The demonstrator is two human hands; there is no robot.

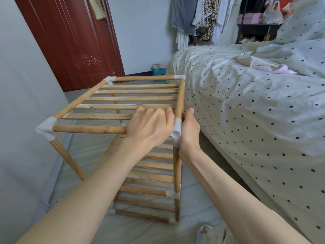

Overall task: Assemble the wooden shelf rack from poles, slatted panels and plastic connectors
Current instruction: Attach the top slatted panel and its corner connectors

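Gripping the rack (123, 99) corner connector (176, 127): left hand (149, 127), right hand (189, 131).

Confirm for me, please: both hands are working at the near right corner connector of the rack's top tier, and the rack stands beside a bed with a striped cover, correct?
Not quite: the head view shows the bed cover is polka-dotted, not striped. The rest holds: the left hand and right hand are at the near right corner connector of the rack.
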